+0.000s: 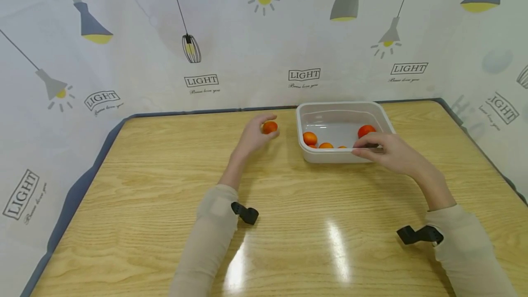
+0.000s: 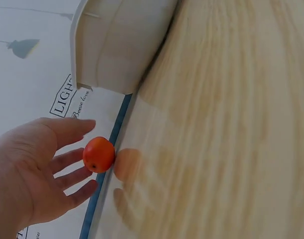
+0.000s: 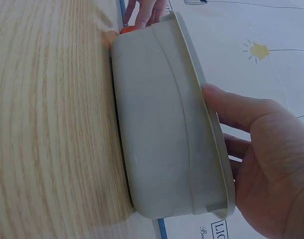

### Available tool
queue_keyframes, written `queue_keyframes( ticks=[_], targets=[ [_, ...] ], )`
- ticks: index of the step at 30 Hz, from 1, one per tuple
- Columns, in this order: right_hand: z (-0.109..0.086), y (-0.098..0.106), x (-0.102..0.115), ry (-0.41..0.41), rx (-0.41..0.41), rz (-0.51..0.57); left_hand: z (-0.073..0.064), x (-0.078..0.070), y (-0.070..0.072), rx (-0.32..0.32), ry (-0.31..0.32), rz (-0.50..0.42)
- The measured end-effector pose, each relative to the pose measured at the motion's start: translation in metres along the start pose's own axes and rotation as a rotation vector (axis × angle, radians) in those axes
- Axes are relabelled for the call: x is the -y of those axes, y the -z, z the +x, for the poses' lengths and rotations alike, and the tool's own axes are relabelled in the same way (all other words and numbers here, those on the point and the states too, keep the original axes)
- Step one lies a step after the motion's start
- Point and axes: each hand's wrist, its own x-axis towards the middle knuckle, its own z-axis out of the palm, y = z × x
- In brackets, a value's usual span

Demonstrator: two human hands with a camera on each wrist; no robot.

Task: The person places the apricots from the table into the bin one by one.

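On the wooden table, left of a white plastic container (image 1: 339,156), sits a small round orange-red fruit (image 1: 270,127) with a dark spot at one end. My left hand (image 1: 255,135) is around it with thumb and fingers spread apart; in the left wrist view the fruit (image 2: 98,155) is by the fingertips, not gripped. At the container's near right rim, my right hand (image 1: 396,152) pinches the edge, thumb (image 3: 231,104) outside and fingers inside. Several similar fruits (image 1: 310,139) lie along the container's near left side, and a redder one (image 1: 366,131) is close to my right fingers.
The container stands near the table's (image 1: 165,164) back edge, close to a pale wall cloth (image 1: 239,58) printed with lamps. Black camera mounts (image 1: 247,214) are strapped over both sleeves. Bare wood stretches in front of the container.
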Motion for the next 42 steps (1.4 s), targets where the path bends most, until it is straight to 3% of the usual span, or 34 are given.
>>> queue_keyframes(
  ticks=[12,21,27,35,42],
  targets=[
    [0.000,0.001,0.002,0.000,-0.003,0.014,-0.001,0.010,-0.005,-0.039,0.083,-0.057],
    [0.001,-0.001,0.001,0.008,0.001,0.014,-0.007,0.006,-0.002,-0.109,0.084,-0.113],
    [0.001,-0.001,0.000,0.006,0.001,0.015,-0.008,-0.006,0.002,-0.146,0.037,-0.138],
    [0.000,0.000,0.001,-0.006,0.000,0.005,-0.010,-0.026,-0.001,-0.174,-0.075,-0.210],
    [0.000,-0.001,0.001,0.003,-0.004,0.002,-0.012,-0.045,-0.010,-0.123,-0.165,-0.312]
  ],
)
